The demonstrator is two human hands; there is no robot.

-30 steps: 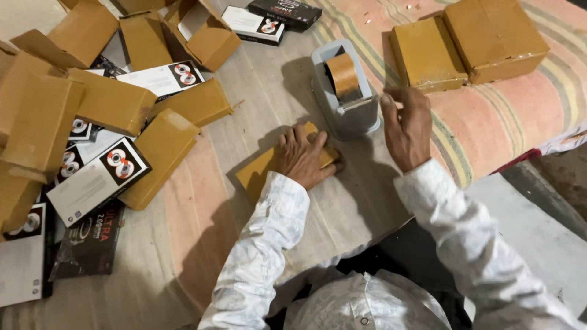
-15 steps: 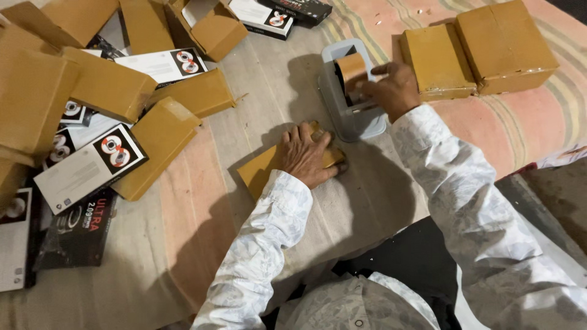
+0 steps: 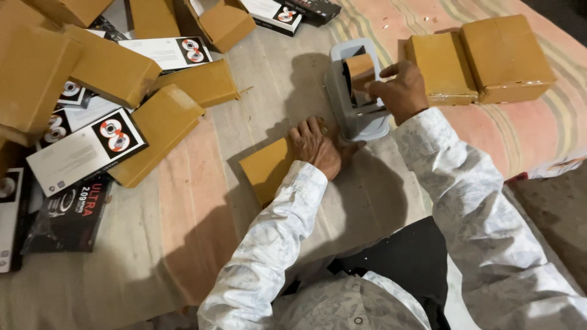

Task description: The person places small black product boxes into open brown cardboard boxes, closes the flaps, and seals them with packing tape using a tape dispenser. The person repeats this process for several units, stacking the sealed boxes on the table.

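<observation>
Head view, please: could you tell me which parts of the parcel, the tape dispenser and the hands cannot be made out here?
- Brown wrapped parcel: its right part is hidden under the left hand.
- Grey tape dispenser: its cutting edge is covered by the right hand.
- Right fingertips: whether they pinch the brown tape cannot be told.
- Boxes at the left edge: cut off by the frame.

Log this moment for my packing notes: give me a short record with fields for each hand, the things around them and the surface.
left hand: pressed flat on a small brown box
right hand: at the grey tape dispenser, fingers on the brown tape roll
dispenser: standing just beyond the small brown box
far right: two wrapped brown parcels side by side
left side: a heap of brown boxes mixed with white and black printed cartons
surface: striped cloth
</observation>
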